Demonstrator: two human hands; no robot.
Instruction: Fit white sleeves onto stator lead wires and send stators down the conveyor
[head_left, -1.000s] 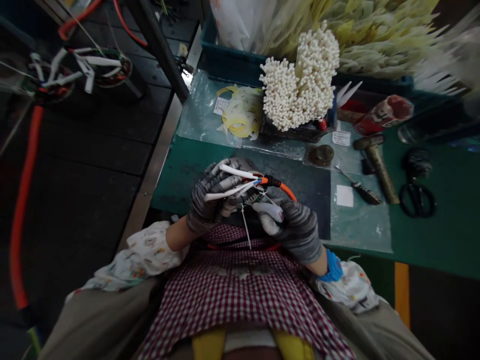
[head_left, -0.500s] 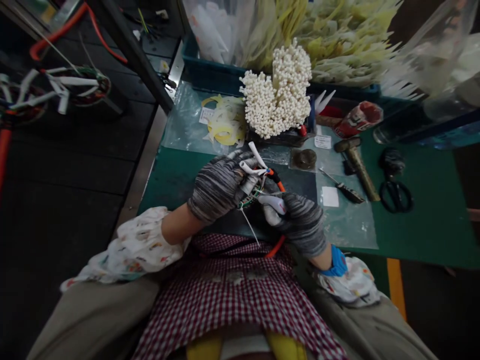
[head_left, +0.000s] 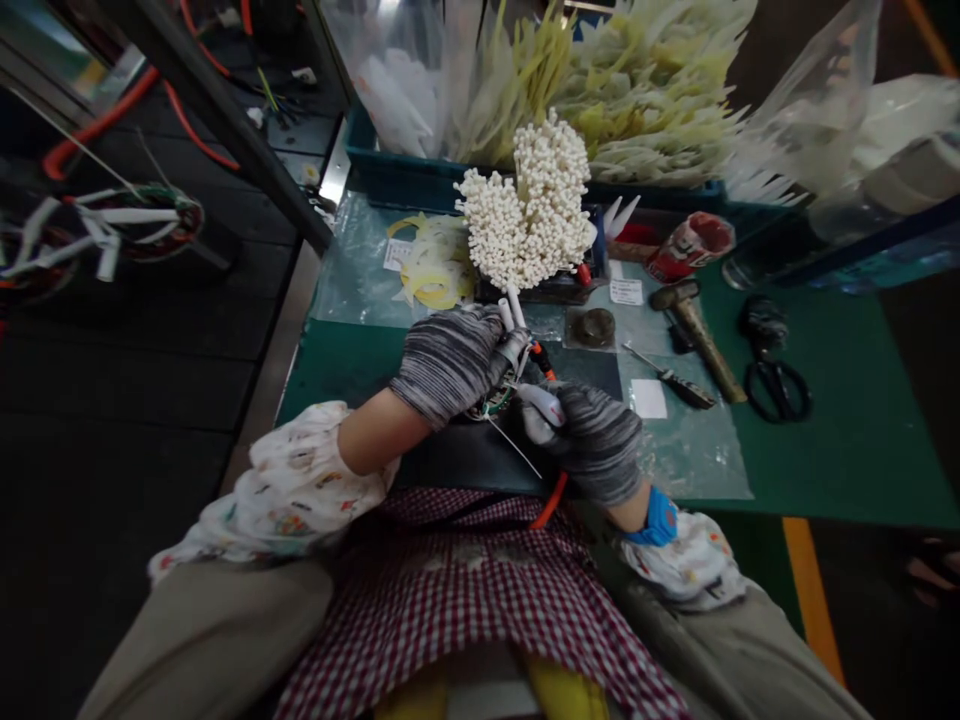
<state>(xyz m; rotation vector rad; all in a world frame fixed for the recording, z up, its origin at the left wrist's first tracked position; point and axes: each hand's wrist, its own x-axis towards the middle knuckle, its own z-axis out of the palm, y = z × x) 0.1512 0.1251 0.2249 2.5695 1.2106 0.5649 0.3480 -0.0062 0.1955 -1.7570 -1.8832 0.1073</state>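
My left hand (head_left: 454,362), in a grey striped knit glove, is closed around white-sleeved wires (head_left: 514,308) that stand up from a round wound stator (head_left: 496,402). The stator is mostly hidden under both hands. My right hand (head_left: 596,442), gloved alike, grips a white pointed plastic tool (head_left: 544,404) with a red mark. Its tip is at the stator's edge, close to my left fingers. A thin white cord (head_left: 517,448) trails from the stator toward me. An orange cable (head_left: 552,500) passes below my right hand, with a black and orange section (head_left: 541,358) near the wires.
Behind my hands stands a bundle of white-tipped sleeves (head_left: 532,215). Yellow strips lie coiled (head_left: 435,275) to its left. On the right are a hammer (head_left: 709,340), a screwdriver (head_left: 675,380), scissors (head_left: 778,385) and a red can (head_left: 690,247). A teal bin (head_left: 405,180) lines the back.
The white-sleeved wires have been drawn together and now point more upright in my left hand. The white cord's loose end has swung right. The camera view has shifted slightly.
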